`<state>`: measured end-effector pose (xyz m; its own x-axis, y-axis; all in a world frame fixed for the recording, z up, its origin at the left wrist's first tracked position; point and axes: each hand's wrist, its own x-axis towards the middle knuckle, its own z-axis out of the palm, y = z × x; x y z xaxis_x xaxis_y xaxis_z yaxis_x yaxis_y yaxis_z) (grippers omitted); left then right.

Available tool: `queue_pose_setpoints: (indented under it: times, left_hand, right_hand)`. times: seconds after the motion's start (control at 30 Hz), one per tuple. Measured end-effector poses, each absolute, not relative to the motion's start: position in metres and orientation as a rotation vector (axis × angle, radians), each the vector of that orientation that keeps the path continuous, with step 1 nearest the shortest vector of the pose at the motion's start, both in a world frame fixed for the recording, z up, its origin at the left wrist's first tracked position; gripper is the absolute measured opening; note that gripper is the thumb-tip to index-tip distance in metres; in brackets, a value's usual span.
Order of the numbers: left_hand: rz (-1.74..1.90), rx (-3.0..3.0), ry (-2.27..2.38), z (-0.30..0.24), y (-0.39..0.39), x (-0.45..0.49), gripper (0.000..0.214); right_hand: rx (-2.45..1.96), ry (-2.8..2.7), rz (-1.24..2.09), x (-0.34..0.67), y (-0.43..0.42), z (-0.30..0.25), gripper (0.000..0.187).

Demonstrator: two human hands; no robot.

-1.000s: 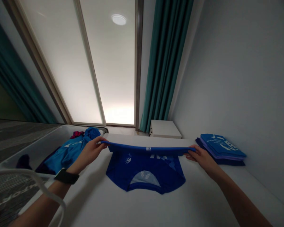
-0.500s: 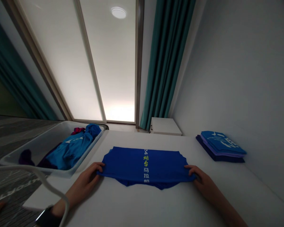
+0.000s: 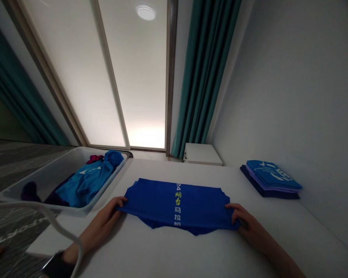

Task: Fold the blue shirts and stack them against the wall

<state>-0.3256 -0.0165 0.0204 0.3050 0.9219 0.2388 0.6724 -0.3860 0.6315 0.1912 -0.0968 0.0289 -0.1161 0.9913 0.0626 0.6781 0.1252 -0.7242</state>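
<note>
A dark blue T-shirt (image 3: 153,202) with white and yellow characters down its middle lies partly folded on the white table (image 3: 150,255). At its left edge, my left hand (image 3: 111,212) pinches the cloth between thumb and fingers. My right hand (image 3: 243,220) grips the opposite edge, fingers on top and thumb hidden beneath. Between the two hands the near fold is held taut, and a lower layer of cloth hangs out below it towards me. A black watch is on my left wrist.
Left of the table stands a translucent bin (image 3: 50,168) with crumpled blue, purple and red clothes. A stack of folded shirts (image 3: 269,179) sits at the right by the wall. A white cabinet (image 3: 203,153) is beyond the far edge. A pale cable (image 3: 60,227) crosses at lower left.
The shirt's right edge has come slightly towards me with my right hand, so the near fold now slants. My left hand has shifted a little left and keeps its hold.
</note>
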Motion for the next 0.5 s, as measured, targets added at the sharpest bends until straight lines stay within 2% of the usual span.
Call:
queue_pose_setpoints:
  times: [0.1,0.23,0.4,0.5]
  left_hand:
    - [0.797,2.236,1.422,0.024,-0.020,-0.325,0.015]
    - [0.724,2.438,1.475,0.033,-0.024,-0.324,0.023]
    - [0.644,2.689,1.500,0.039,-0.018,-0.299,0.032]
    - [0.553,2.822,1.391,0.038,-0.011,-0.261,0.045]
  right_hand:
    - [-1.610,-1.919,0.722,0.191,-0.097,0.028,0.018]
    - [-1.630,-1.917,0.610,0.198,-0.094,0.023,0.026]
    - [-1.639,-1.879,0.273,0.183,-0.079,0.024,0.030]
    - [-1.718,-1.975,0.101,0.145,-0.063,0.028,0.040]
